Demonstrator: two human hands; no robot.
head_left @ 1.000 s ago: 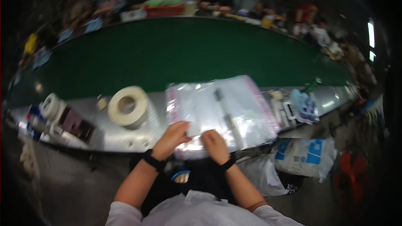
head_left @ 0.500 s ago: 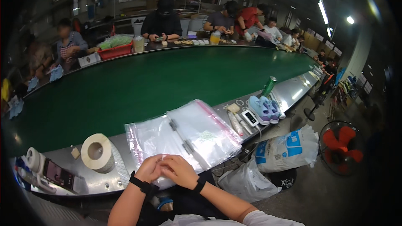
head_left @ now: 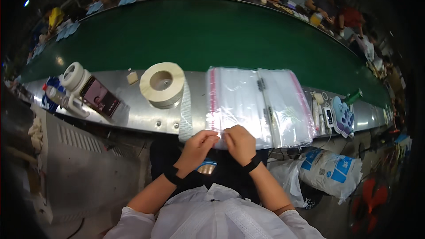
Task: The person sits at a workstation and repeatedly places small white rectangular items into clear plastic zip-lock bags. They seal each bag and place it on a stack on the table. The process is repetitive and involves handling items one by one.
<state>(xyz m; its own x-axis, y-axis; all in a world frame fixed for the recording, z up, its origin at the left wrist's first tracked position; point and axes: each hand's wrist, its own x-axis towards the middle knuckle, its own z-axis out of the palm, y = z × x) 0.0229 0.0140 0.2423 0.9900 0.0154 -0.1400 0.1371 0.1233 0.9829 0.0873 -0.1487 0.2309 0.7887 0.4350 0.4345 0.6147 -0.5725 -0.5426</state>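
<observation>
My left hand (head_left: 198,145) and my right hand (head_left: 237,142) meet at the near edge of a stack of clear plastic zip bags (head_left: 237,102) with pink strips. Both pinch the front edge of the top bag between thumb and fingers. A second stack of clear bags (head_left: 287,106) lies right beside the first on the steel ledge (head_left: 133,115). Each wrist wears a black band.
A big roll of white tape (head_left: 162,84) and a label strip lie left of the bags. A phone (head_left: 99,96) on a stand and a smaller roll (head_left: 73,76) are further left. A green conveyor belt (head_left: 199,35) runs behind; people work across it. Printed sacks (head_left: 330,172) sit lower right.
The view has swung down and left over the bags. My hands stay together at the front edge of the bag stack, now pinching the top bag.
</observation>
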